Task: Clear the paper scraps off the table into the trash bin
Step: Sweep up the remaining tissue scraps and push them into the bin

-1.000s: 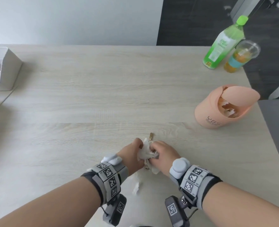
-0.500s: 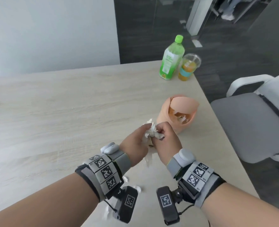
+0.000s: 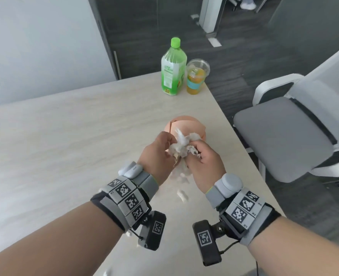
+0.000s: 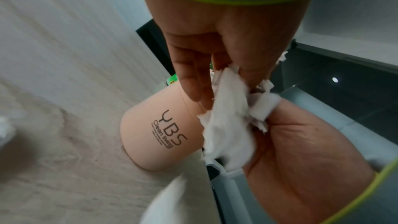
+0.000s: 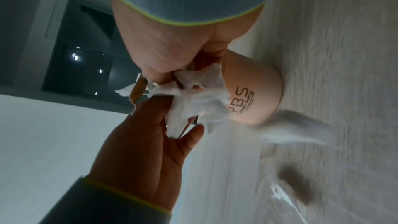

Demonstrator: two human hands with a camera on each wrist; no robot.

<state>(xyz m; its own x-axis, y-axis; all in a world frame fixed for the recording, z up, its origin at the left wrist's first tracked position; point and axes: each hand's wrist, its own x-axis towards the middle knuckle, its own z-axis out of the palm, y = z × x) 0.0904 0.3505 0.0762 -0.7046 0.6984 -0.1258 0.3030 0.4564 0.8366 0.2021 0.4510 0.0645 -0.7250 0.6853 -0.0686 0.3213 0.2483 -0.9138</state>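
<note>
Both hands were raised above the table (image 3: pixel 69 140) with a wad of torn white paper scraps (image 3: pixel 181 145) squeezed between them. The left hand (image 3: pixel 156 154) pressed against the wad from its side with fingers fairly straight, while the right hand (image 3: pixel 205 162) had its fingers curled round the paper. The bundle sat just in front of the pink trash bin (image 3: pixel 186 124), which stood near the table's right edge; from the left wrist view the bin (image 4: pixel 159 135) carried the letters YBS on its wall, close behind the scraps (image 4: pixel 228 120). A few loose bits (image 3: pixel 181 194) showed below the hands, blurred, so whether they lay on the table or hung in the air was hard to tell. At the far corner stood a green bottle (image 3: pixel 172 70) and, just beside it, a plastic cup of orange drink (image 3: pixel 196 76). A grey chair (image 3: pixel 284 134) stood to the right of the table
</note>
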